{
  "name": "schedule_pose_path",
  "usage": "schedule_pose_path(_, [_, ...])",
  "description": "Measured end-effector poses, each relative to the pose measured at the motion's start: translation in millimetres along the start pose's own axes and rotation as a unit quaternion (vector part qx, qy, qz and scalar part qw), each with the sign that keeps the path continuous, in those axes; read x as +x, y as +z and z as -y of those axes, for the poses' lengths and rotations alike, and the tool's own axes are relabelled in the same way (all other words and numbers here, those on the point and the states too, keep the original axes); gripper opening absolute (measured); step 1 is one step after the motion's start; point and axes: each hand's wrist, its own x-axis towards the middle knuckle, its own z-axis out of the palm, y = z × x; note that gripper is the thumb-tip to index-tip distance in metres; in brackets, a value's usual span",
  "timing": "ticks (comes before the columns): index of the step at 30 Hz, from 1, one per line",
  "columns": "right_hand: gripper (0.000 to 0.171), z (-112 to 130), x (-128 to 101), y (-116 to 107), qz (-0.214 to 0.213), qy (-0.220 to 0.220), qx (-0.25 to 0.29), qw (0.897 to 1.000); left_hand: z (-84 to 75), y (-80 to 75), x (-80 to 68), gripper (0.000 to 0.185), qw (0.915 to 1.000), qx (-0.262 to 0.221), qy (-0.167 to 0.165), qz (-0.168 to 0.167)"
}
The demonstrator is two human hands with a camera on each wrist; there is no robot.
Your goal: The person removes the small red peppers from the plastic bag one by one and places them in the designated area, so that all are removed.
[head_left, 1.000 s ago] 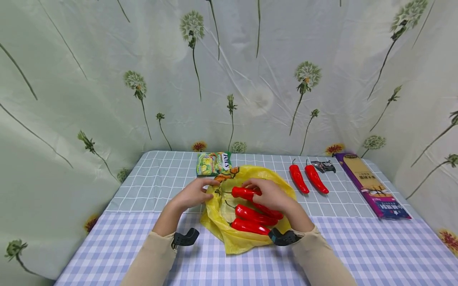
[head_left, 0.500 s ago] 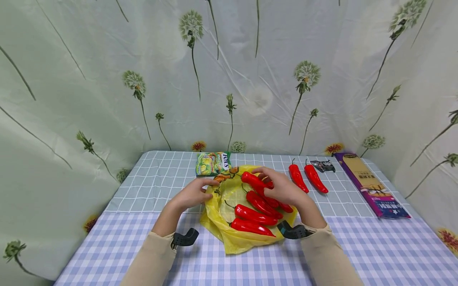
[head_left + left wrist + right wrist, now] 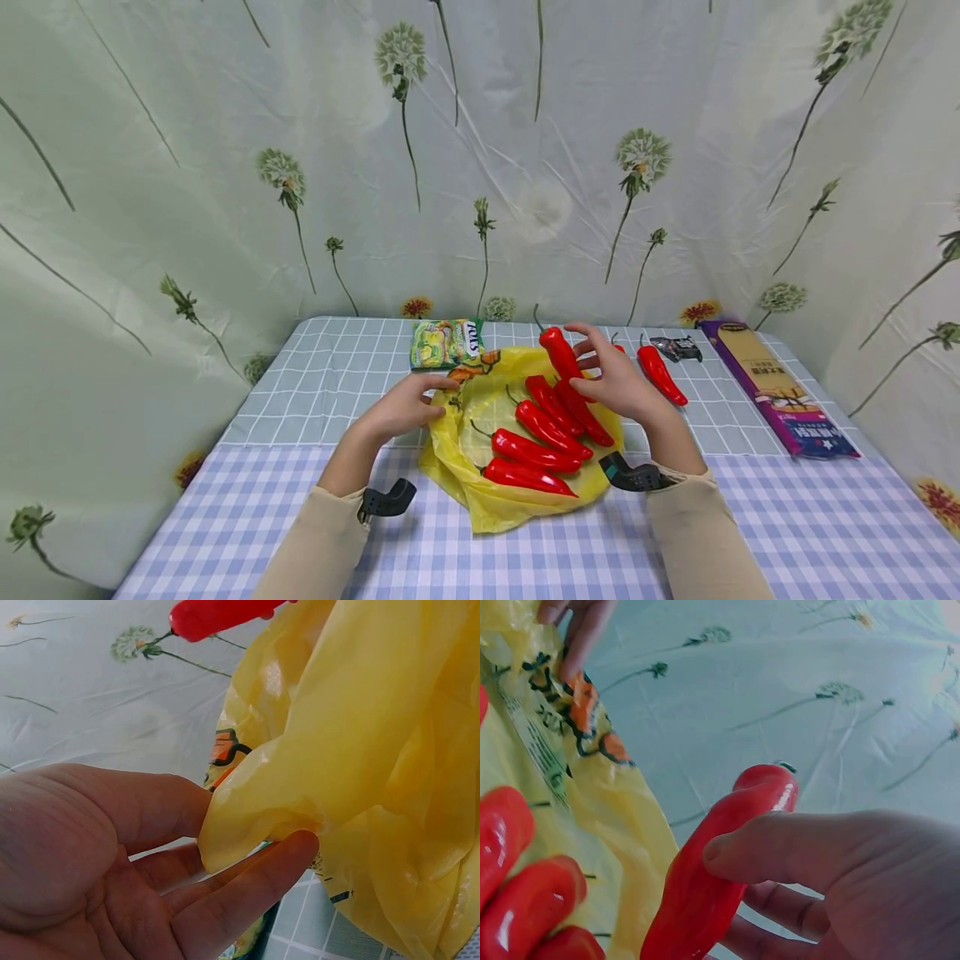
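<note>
Right hand (image 3: 617, 385): grips one red pepper (image 3: 561, 353), lifted above the far right edge of the yellow bag (image 3: 480, 493).
Left hand (image 3: 405, 406): pinches the bag's left rim between thumb and fingers.
In the bag: four red peppers (image 3: 536, 450).
Table, far right: another pepper (image 3: 662, 375), purple box (image 3: 780, 387).
Far, behind the bag: green snack packet (image 3: 446, 342).

The green snack packet (image 3: 447, 343) seems to read "LOTUS".

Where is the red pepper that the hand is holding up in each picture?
Head: held pepper just right of centre, in the right hand.
Left wrist: its end at the top edge.
Right wrist: centre, under the thumb.
Shared landmark: yellow bag.
</note>
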Motion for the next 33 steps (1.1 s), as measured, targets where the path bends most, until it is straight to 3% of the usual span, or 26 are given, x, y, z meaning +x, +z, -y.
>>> schedule_pose_path(6, [0.081, -10, -5, -14, -0.031, 0.023, 0.017, 0.999, -1.3, -0.5, -1.5, 0.044, 1.0000, -0.001, -0.002, 0.002])
schedule_pose_path(18, [0.075, -28, -12, -36, -0.086, 0.076, 0.002, 0.993, -2.1, 0.0, -1.4, 0.043, 1.0000, 0.005, 0.000, -0.001])
schedule_pose_path(33, [0.083, -49, -17, -50, -0.149, 0.120, 0.065, 0.979, -2.3, -0.1, -1.8, 0.043, 0.9999, 0.006, -0.007, 0.004])
